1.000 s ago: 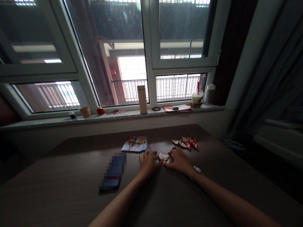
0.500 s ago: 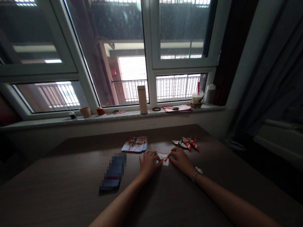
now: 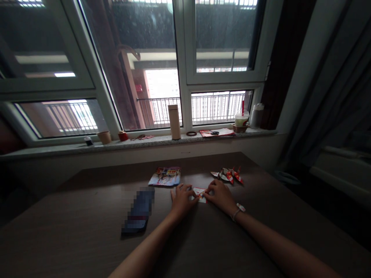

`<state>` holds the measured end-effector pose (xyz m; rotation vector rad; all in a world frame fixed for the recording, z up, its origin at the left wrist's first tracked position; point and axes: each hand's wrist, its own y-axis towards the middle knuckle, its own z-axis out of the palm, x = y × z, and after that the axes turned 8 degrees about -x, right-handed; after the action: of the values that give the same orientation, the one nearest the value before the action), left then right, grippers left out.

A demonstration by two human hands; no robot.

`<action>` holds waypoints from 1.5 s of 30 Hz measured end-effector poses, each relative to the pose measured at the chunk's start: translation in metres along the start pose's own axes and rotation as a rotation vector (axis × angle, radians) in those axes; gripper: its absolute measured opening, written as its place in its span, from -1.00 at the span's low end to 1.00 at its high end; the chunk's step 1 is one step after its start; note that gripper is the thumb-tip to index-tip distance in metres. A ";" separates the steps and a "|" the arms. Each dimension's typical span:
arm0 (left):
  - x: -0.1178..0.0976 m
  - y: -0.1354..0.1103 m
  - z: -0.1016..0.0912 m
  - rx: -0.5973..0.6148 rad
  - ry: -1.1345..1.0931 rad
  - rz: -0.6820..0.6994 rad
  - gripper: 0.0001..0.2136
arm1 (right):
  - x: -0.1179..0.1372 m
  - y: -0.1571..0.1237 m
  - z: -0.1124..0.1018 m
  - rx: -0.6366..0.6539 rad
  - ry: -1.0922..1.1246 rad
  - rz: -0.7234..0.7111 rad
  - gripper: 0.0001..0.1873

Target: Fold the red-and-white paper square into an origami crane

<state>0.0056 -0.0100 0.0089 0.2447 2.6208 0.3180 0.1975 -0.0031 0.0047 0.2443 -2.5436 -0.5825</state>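
A small square of printed paper [image 3: 199, 191], white with red edges and a coloured picture, lies on the table between my hands. The thumb and fingers of my left hand [image 3: 183, 199] close on its left side. From the right, my right hand [image 3: 220, 195] pinches at the paper's right part, and a bracelet circles that wrist. My fingers cover part of the paper, so its exact folds do not show. Just beyond my right hand sit several folded paper cranes [image 3: 228, 175] in red and white.
On the brown table [image 3: 95, 208] a colourful printed packet [image 3: 165, 176] lies beyond my left hand, and a dark blurred-out object [image 3: 139, 211] lies left of it. The windowsill holds a tan bottle [image 3: 174, 122], scissors [image 3: 213, 133] on papers, and a drink cup [image 3: 241, 119].
My right hand has shifted slightly left, toward my left hand, and covers a little more of the paper. My left hand stays where it was.
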 end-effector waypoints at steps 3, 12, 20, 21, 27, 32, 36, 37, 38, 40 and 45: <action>0.001 0.000 0.000 0.015 -0.005 -0.017 -0.85 | 0.001 -0.001 -0.002 0.028 -0.012 0.000 -0.76; -0.001 0.001 -0.004 0.024 0.007 -0.039 -0.86 | 0.000 -0.003 0.002 0.044 -0.036 -0.036 -0.59; -0.001 0.000 -0.006 0.029 -0.005 -0.043 -0.85 | -0.004 -0.006 0.007 0.013 -0.051 -0.075 -0.51; -0.001 0.000 -0.005 0.031 -0.004 -0.047 -0.85 | -0.004 -0.006 0.007 0.014 -0.053 -0.076 -0.51; 0.000 0.000 -0.004 0.023 -0.018 -0.055 -0.85 | -0.008 -0.005 0.006 0.028 0.021 -0.063 -0.60; 0.000 0.000 -0.003 0.023 -0.023 -0.051 -0.86 | -0.009 -0.004 0.006 0.003 0.034 -0.034 -0.69; 0.000 0.000 -0.003 0.033 -0.020 -0.051 -0.86 | -0.004 -0.005 0.005 -0.016 -0.029 -0.050 -0.59; -0.001 0.000 -0.004 0.035 -0.017 -0.051 -0.86 | -0.002 -0.005 0.005 -0.017 -0.042 -0.050 -0.59; 0.000 0.000 -0.004 0.037 -0.012 -0.052 -0.86 | -0.001 -0.005 0.005 -0.018 -0.052 -0.048 -0.60; 0.000 0.000 -0.003 0.040 -0.004 -0.050 -0.85 | 0.001 -0.004 0.004 -0.015 -0.069 -0.039 -0.65; 0.001 0.001 -0.002 0.038 -0.019 -0.036 -0.86 | 0.001 0.002 0.004 -0.014 -0.102 -0.007 -0.78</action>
<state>0.0034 -0.0094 0.0104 0.2112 2.6116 0.2529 0.1945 -0.0005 0.0030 0.2233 -2.6365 -0.6302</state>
